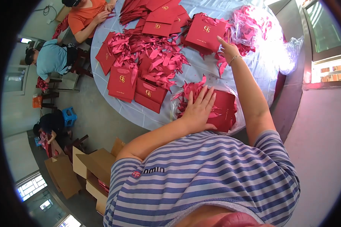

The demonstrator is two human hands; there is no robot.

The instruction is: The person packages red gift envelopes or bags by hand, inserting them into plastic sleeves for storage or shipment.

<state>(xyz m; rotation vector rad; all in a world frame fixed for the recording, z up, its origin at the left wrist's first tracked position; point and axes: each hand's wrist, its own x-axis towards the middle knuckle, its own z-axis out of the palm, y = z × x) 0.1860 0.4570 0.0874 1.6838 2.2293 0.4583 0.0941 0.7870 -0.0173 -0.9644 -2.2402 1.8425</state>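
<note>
My left hand [199, 109] lies flat, fingers stretched, on red gift bags [222, 109] with pink ribbon handles. These bags are inside a clear plastic bag [236, 123] at the table's near edge. My right hand [228, 50] reaches across the table and grips the right edge of a red gift bag [204, 34] with a gold logo. That bag is on top of others, and some of my fingers are hidden at its edge. A bracelet is on my right wrist.
More red gift bags [122, 81] and a heap of pink ribbons [155, 56] cover the round table [136, 116]. Clear plastic with ribbons [248, 26] lies at the right. Cardboard boxes [98, 162], a blue stool [69, 116] and several other people [53, 56] are on the left.
</note>
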